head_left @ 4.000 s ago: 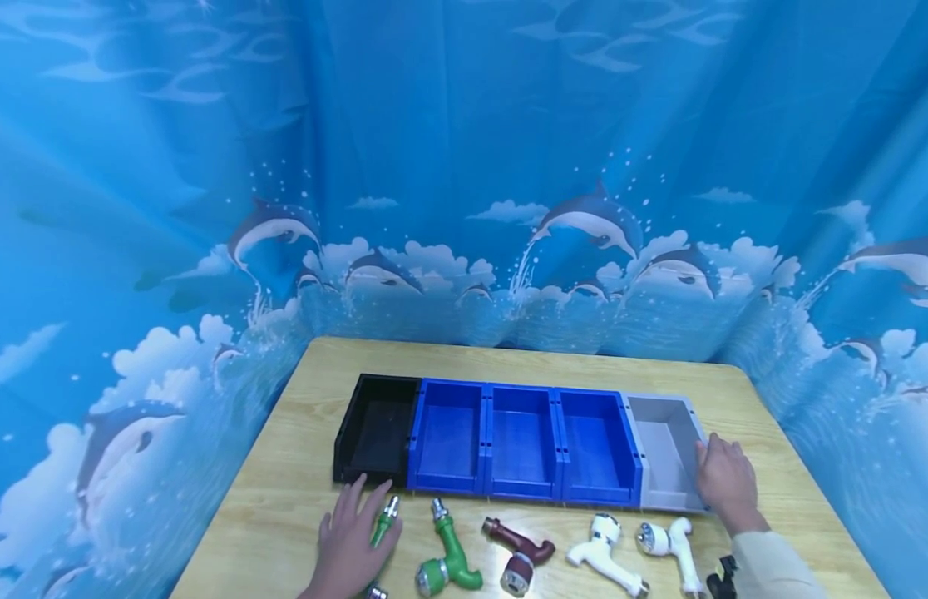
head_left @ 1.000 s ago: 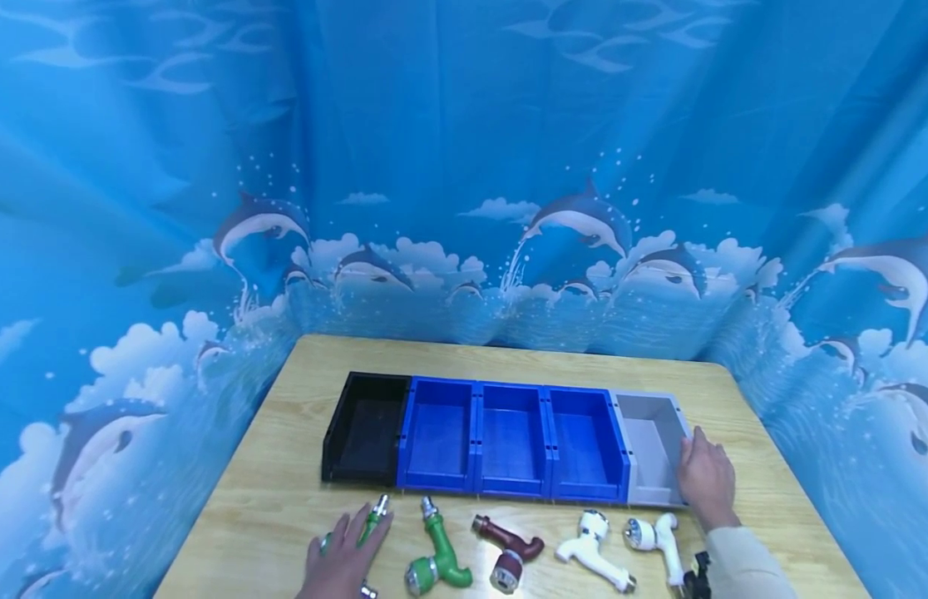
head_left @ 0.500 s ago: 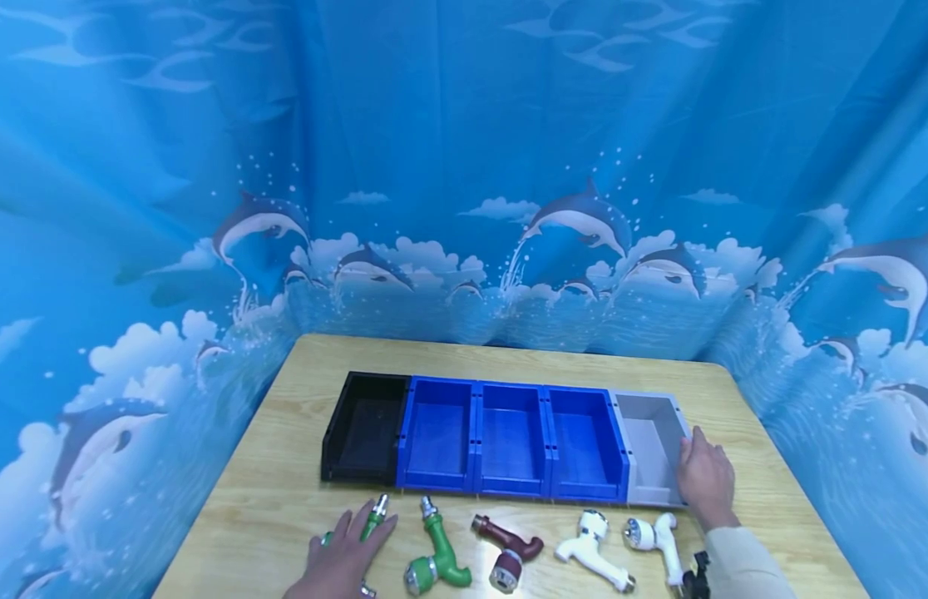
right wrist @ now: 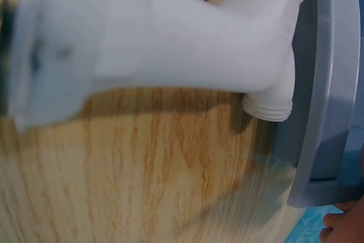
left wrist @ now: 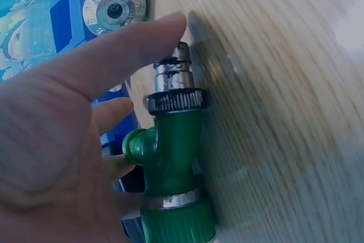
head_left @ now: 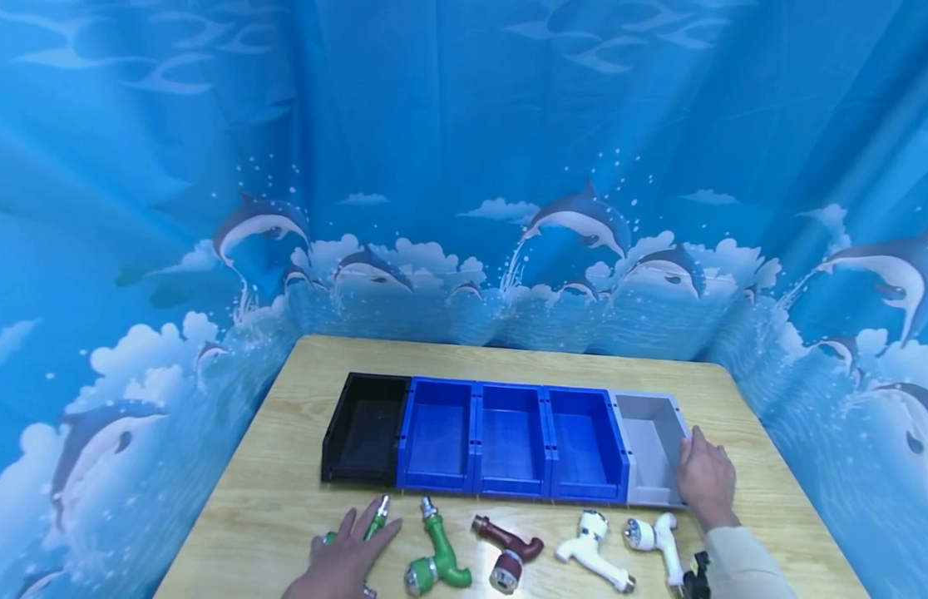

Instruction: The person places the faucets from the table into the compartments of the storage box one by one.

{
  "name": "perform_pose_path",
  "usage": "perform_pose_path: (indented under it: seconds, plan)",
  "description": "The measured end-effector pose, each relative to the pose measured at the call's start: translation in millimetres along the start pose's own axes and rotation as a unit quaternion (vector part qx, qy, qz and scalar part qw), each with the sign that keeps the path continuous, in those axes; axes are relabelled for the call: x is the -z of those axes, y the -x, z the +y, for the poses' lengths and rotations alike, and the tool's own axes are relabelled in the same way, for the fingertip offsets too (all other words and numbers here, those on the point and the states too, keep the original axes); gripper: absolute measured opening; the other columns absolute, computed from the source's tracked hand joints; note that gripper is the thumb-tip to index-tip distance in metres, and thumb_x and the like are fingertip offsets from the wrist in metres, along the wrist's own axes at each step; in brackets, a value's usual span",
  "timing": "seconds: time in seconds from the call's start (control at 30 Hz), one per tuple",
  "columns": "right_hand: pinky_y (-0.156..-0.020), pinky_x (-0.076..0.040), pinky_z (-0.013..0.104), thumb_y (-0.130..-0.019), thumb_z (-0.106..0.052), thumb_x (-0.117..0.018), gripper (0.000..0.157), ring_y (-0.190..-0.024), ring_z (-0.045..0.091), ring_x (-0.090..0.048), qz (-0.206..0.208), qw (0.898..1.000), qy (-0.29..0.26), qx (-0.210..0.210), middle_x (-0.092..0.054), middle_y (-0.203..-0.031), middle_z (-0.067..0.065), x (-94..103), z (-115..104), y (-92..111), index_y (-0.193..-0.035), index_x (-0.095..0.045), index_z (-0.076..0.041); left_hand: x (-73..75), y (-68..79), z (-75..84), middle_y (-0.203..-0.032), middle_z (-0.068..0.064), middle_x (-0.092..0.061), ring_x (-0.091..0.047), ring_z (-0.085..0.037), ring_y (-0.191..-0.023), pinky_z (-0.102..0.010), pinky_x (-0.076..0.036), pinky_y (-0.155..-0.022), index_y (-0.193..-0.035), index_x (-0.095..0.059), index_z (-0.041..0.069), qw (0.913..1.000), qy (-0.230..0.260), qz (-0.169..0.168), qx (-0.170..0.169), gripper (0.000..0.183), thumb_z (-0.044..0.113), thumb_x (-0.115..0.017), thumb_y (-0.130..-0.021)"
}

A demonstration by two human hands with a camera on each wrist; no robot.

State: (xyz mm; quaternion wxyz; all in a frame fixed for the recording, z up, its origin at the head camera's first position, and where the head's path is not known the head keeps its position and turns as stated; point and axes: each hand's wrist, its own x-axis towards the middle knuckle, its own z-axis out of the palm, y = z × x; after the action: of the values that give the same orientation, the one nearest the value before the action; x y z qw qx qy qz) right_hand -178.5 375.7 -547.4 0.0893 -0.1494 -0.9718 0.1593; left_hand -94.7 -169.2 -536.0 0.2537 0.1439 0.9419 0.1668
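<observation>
My left hand point(head_left: 340, 559) lies over a green faucet point(head_left: 376, 526), with its fingers spread. Seen from the left wrist, the thumb reaches across the metal nozzle end of that green faucet point(left wrist: 176, 146), and the other fingers are behind it; whether they touch it, I cannot tell. At the right, my right hand point(head_left: 707, 484) rests at the outer side wall of the grey bin point(head_left: 660, 497), fingers loosely bent. Only some fingertips point(right wrist: 341, 227) show in the right wrist view, beside the bin. A white faucet point(right wrist: 187, 41) fills much of that view.
A black bin point(head_left: 359, 478) and three blue bins point(head_left: 437, 482) stand joined in a row with the grey one. In front lie another green faucet point(head_left: 445, 553), a dark red faucet point(head_left: 509, 545) and two white faucets point(head_left: 594, 551). A dolphin-print curtain point(head_left: 464, 166) surrounds the wooden table point(head_left: 262, 466).
Since the earliest frame the head view has shifted slightly and my left hand has drawn back a little towards the near edge. My right hand stays at the grey bin.
</observation>
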Motion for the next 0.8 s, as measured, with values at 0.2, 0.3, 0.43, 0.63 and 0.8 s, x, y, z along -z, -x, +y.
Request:
perform_pose_path:
  seconds: [0.2,0.3,0.43,0.63,0.8]
  plan:
    - [-0.106,-0.027,0.065,-0.106,-0.018,-0.026,0.048,-0.122,0.061,-0.035,0.012,1.0,0.0,0.008,-0.043,-0.129,0.042,-0.9,1,1,-0.137,-0.035,0.016,0.4,-0.6,0.8,-0.157,-0.013,-0.024,-0.028,-0.055,-0.133,-0.085,-0.026,-0.085,-0.144,-0.046,0.024,0.9999,-0.01,-0.001,0.008,0.091,0.04,-0.087,-0.064]
    - [-0.106,-0.027,0.065,-0.105,-0.018,-0.026,0.047,-0.122,0.061,-0.035,0.015,1.0,-0.002,0.009,-0.043,-0.129,0.042,-1.7,1,0,-0.137,-0.035,0.016,-0.1,-0.7,4.2,-0.156,-0.014,-0.025,-0.03,-0.054,-0.133,-0.084,-0.028,-0.085,-0.141,-0.05,0.022,0.9995,-0.02,0.005,0.023,0.087,0.032,-0.088,-0.064]
    - [-0.107,-0.026,0.064,-0.106,-0.021,-0.025,0.049,-0.123,0.06,-0.035,0.007,1.0,-0.006,0.002,-0.042,-0.13,0.041,-3.5,1,-1,-0.138,-0.034,0.015,-1.2,1.6,7.1,-0.155,-0.016,-0.027,-0.031,-0.056,-0.131,-0.085,-0.03,-0.081,-0.136,-0.054,0.016,0.9984,-0.024,0.028,0.043,0.089,0.037,-0.09,-0.058]
    - [-0.107,-0.026,0.065,-0.106,-0.023,-0.023,0.051,-0.123,0.06,-0.034,0.003,1.0,-0.006,-0.006,-0.042,-0.131,0.041,-4.7,2,-1,-0.14,-0.034,0.014,0.7,1.8,8.8,-0.155,-0.016,-0.027,-0.032,-0.058,-0.128,-0.083,-0.034,-0.078,-0.135,-0.055,0.015,0.9977,-0.015,0.026,0.061,0.09,0.04,-0.09,-0.057]
    - [-0.106,-0.027,0.065,-0.106,-0.024,-0.022,0.052,-0.122,0.061,-0.035,0.003,1.0,-0.001,-0.006,-0.042,-0.131,0.041,-4.2,3,-1,-0.139,-0.033,0.015,0.7,-2.0,9.2,-0.156,-0.014,-0.025,-0.028,-0.06,-0.13,-0.083,-0.035,-0.075,-0.14,-0.051,0.017,0.9976,-0.021,0.013,0.065,0.096,0.044,-0.09,-0.056]
